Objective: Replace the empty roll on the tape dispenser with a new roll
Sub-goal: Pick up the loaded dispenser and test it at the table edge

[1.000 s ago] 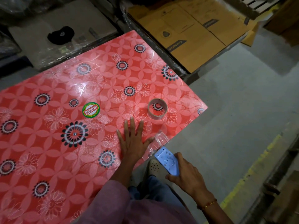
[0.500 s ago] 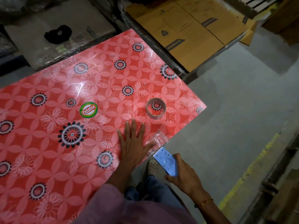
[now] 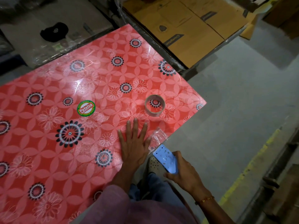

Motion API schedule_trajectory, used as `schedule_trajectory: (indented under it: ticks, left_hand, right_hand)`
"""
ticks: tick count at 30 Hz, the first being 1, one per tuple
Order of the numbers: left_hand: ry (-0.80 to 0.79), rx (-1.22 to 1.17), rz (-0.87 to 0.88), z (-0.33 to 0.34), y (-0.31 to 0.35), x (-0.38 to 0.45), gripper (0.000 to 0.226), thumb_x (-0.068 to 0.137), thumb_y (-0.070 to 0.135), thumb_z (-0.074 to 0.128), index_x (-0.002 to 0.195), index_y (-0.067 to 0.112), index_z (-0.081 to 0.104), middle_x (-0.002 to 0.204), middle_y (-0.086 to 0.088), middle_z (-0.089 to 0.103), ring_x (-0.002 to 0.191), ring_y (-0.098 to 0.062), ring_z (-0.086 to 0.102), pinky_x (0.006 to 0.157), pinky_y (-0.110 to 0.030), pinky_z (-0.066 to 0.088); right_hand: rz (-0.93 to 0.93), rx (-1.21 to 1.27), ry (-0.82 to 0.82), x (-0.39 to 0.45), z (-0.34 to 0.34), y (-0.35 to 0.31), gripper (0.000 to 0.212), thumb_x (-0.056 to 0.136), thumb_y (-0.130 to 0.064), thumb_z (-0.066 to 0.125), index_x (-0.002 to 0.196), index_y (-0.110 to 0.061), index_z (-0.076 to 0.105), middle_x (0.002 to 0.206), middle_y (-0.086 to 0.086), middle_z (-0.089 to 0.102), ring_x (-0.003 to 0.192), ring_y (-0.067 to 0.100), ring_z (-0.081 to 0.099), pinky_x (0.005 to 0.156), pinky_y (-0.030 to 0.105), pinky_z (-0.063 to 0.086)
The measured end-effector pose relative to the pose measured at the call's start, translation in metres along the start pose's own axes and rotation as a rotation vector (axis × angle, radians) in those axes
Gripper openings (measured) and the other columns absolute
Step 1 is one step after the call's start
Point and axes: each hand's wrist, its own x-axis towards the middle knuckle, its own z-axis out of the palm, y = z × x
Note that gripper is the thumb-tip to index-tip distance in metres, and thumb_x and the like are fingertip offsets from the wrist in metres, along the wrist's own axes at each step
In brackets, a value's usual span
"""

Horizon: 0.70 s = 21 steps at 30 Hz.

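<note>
Glossy plastic-looking table (image 3: 48,159) (floral print); matt cardboard boxes (image 3: 191,29).

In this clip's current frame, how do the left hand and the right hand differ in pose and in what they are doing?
The left hand lies flat with fingers spread on the red floral table; the right hand is curled around the blue tape dispenser.
The left hand rests on the tabletop near the tape roll without touching it; the right hand is off the table's edge, over the floor.
Both are bare.
</note>
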Motion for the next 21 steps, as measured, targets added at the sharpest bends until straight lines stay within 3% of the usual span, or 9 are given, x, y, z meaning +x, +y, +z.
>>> schedule_trajectory:
  ticks: [6,9,11,13,21]
  left_hand:
    - [-0.025,-0.073,-0.015,0.002,-0.004,0.002,0.056,0.103,0.045,0.021,0.154,0.042,-0.001,0.166,-0.003,-0.008,0.153,-0.032,-0.006,0.116,-0.067,0.008]
    - [-0.068,-0.085,-0.015,-0.002,-0.004,0.005,0.060,0.101,0.056,0.021,0.153,0.044,-0.004,0.166,-0.002,-0.014,0.152,-0.032,-0.011,0.116,-0.069,0.001]
    - [-0.107,-0.071,-0.020,-0.003,0.001,0.005,0.077,0.091,0.075,0.021,0.153,0.042,-0.009,0.164,-0.004,-0.021,0.150,-0.034,-0.018,0.114,-0.067,-0.011]
    - [-0.091,-0.039,-0.033,-0.001,0.006,0.004,0.091,0.082,0.085,0.019,0.155,0.038,-0.006,0.165,-0.007,-0.016,0.151,-0.037,-0.015,0.113,-0.068,-0.011]
    - [-0.013,-0.021,-0.071,-0.003,0.016,-0.001,0.077,0.091,0.072,0.019,0.155,0.037,-0.003,0.166,-0.010,-0.011,0.151,-0.038,-0.008,0.114,-0.071,0.000]
  right_hand:
    - [-0.026,0.018,0.000,0.001,0.001,0.003,0.063,0.069,-0.048,0.075,0.113,-0.036,0.033,0.106,-0.012,0.057,0.094,0.024,0.063,0.067,0.035,0.048]
    - [-0.032,0.033,0.003,0.001,0.001,0.005,0.062,0.068,-0.048,0.075,0.113,-0.037,0.033,0.105,-0.011,0.059,0.094,0.024,0.064,0.068,0.037,0.050]
    - [-0.040,0.038,0.001,0.002,0.000,0.006,0.062,0.069,-0.045,0.077,0.113,-0.037,0.033,0.108,-0.011,0.061,0.095,0.023,0.065,0.067,0.035,0.050]
    - [-0.044,0.046,0.000,0.002,0.001,0.007,0.063,0.070,-0.044,0.077,0.115,-0.036,0.034,0.111,-0.010,0.061,0.096,0.022,0.065,0.067,0.033,0.049]
    - [-0.047,0.047,0.003,0.001,0.002,0.010,0.063,0.071,-0.046,0.077,0.115,-0.036,0.034,0.107,-0.013,0.055,0.089,0.015,0.058,0.068,0.031,0.048]
